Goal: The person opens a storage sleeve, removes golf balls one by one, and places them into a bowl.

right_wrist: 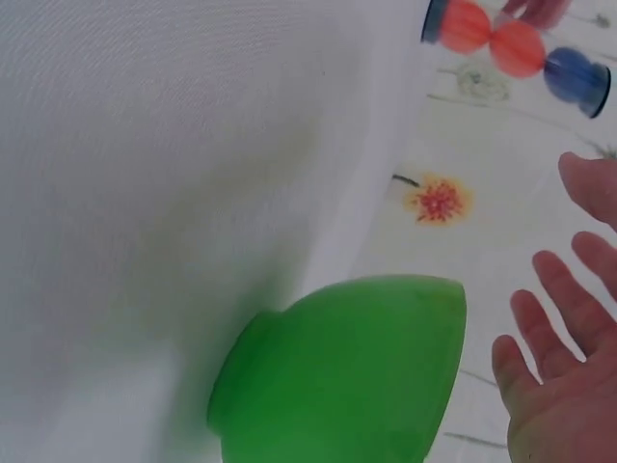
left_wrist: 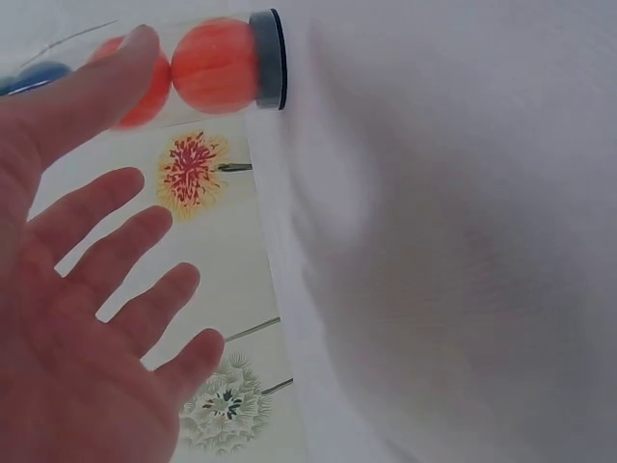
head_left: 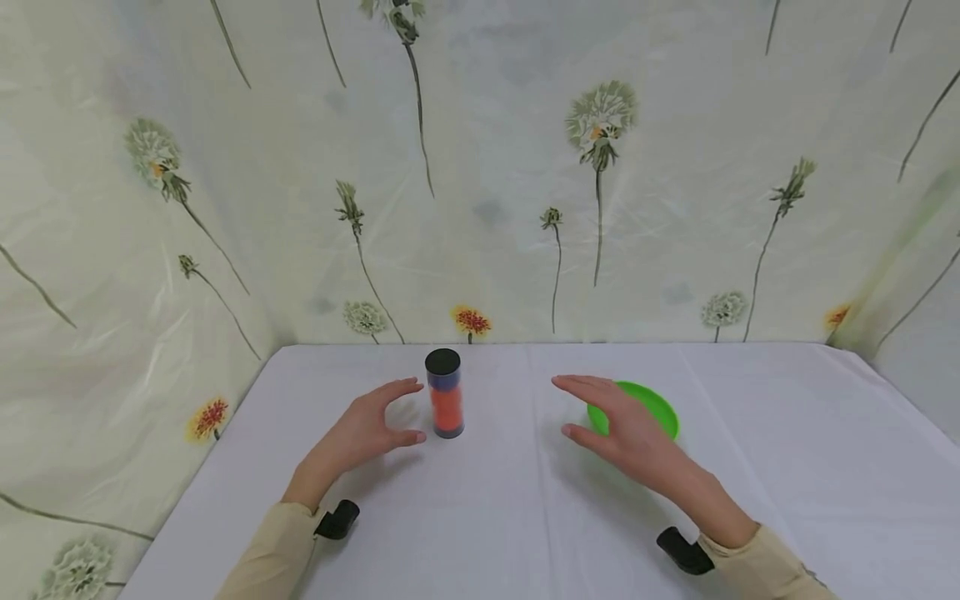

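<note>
Both spread: your left hand (head_left: 366, 427) by the tube (head_left: 447, 404), right hand (head_left: 636, 435) by the bowl (head_left: 654, 403); room lay between, table edge (head_left: 510, 347) beyond.

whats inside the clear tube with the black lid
The clear tube holds two orange balls and, uppermost, a blue ball. The black lid and dark base hide the tube's very ends.
</note>
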Tool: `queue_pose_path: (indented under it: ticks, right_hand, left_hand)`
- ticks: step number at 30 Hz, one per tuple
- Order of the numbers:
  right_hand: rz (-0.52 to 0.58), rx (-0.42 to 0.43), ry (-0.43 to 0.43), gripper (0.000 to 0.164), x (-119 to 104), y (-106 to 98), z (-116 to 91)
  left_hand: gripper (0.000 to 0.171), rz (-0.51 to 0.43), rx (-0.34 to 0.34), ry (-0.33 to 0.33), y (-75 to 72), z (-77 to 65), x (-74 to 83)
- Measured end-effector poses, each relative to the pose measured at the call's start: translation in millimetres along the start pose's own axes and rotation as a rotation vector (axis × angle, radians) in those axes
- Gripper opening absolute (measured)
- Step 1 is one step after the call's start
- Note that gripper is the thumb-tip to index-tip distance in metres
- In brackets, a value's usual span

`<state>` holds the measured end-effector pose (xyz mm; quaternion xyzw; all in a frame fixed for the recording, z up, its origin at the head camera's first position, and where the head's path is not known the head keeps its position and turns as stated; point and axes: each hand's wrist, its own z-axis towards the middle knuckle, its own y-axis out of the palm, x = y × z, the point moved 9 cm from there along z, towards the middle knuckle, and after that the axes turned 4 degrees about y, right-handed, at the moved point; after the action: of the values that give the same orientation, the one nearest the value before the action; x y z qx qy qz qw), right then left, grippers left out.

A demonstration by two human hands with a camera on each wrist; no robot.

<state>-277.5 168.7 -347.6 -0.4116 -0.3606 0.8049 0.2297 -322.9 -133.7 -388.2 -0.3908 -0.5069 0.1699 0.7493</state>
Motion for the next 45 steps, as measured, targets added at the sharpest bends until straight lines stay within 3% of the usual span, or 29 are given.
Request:
queue_pose_path:
  ticks: [10, 16, 22, 28, 33, 45]
  right_hand:
    - [0.117, -0.043, 0.168, 0.061, 14.6, 9.7, 7.6]
    - [0.172, -0.047, 0.244, 0.063, 20.9, 10.0, 13.1]
    - [0.253, -0.043, 0.236, 0.060, 21.4, 12.2, 19.5]
    - [0.334, -0.036, 0.229, 0.057, 23.1, 13.4, 26.2]
    - [0.401, -0.012, 0.231, 0.052, 27.9, 14.3, 30.5]
    - [0.456, -0.003, 0.241, 0.051, 28.1, 20.1, 38.4]
  left_hand:
    - [0.072, -0.057, -0.014, -0.034, -0.2, 7.4, -10.4]
    - [0.071, -0.096, -0.026, -0.014, 0.2, 13.6, -12.4]
    - [0.069, -0.156, -0.042, 0.003, 3.2, 17.8, -12.7]
    - [0.062, -0.316, -0.031, 0.016, 2.5, 21.9, -8.8]
    - [0.059, -0.362, -0.021, 0.020, 2.7, 26.2, -8.5]
    - [0.055, -0.475, -0.020, -0.030, 22.8, 33.6, -12.2]
